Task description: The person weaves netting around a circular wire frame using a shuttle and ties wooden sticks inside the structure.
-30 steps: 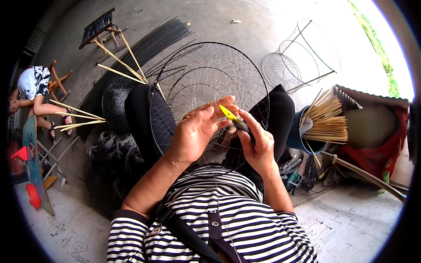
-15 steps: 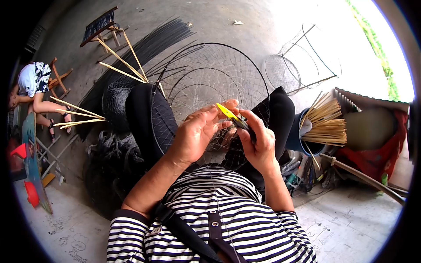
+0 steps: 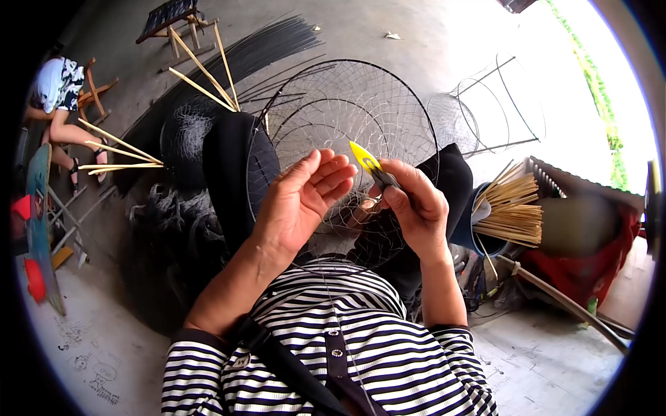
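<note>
Yellow shuttle (image 3: 365, 157) pinched in right hand (image 3: 420, 202), beside loosely cupped left hand (image 3: 297, 197).

1. The netting needle (image 3: 365, 158) is slim and bright yellow at its sharply pointed end, with dark material around the lower part. It tilts up and leftward in the view, its lower end pinched between the thumb and fingers of the right hand (image 3: 416, 204).
2. The net (image 3: 333, 128) is a fine, see-through mesh on a round, dark hoop, with a smaller ring visible inside. It stands open between the wearer's knees, behind the needle.
</note>
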`<state>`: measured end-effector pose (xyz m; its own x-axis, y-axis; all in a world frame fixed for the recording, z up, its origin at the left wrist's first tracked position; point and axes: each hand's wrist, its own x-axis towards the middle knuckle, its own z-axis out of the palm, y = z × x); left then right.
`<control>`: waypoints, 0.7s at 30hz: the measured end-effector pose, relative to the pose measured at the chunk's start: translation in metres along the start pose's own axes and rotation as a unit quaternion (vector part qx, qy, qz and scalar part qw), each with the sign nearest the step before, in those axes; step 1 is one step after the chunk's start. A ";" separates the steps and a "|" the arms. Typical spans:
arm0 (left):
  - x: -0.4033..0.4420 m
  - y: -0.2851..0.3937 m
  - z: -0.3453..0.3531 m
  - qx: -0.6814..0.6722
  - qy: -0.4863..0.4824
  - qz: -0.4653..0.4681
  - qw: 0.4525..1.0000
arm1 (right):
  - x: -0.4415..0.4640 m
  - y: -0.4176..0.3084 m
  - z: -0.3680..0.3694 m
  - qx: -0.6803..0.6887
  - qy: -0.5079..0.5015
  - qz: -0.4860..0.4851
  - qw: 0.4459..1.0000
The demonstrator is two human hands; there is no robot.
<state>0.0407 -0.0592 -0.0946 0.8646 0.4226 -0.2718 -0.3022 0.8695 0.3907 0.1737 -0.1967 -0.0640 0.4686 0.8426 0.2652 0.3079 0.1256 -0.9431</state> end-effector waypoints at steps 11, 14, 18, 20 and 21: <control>-0.008 0.007 0.005 0.109 -0.027 0.081 0.990 | -0.004 -0.016 -0.018 -0.461 -0.091 -0.104 0.876; -0.011 0.004 0.008 0.125 -0.004 0.087 0.988 | 0.000 -0.015 -0.014 -0.439 -0.093 -0.102 0.888; -0.013 0.003 0.006 0.114 -0.008 0.088 0.990 | 0.005 -0.006 -0.006 -0.376 -0.076 -0.116 0.916; -0.014 0.002 0.002 0.125 -0.016 0.098 0.987 | 0.004 -0.004 -0.003 -0.357 -0.072 -0.120 0.924; -0.015 0.002 0.002 0.121 -0.017 0.098 0.988 | 0.005 -0.002 -0.003 -0.350 -0.071 -0.122 0.926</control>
<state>0.0281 -0.0639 -0.0880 0.8125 0.5654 -0.1422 -0.3644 0.6830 0.6331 0.1775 -0.1945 -0.0606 0.2166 0.9002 0.3779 0.8751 -0.0074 -0.4838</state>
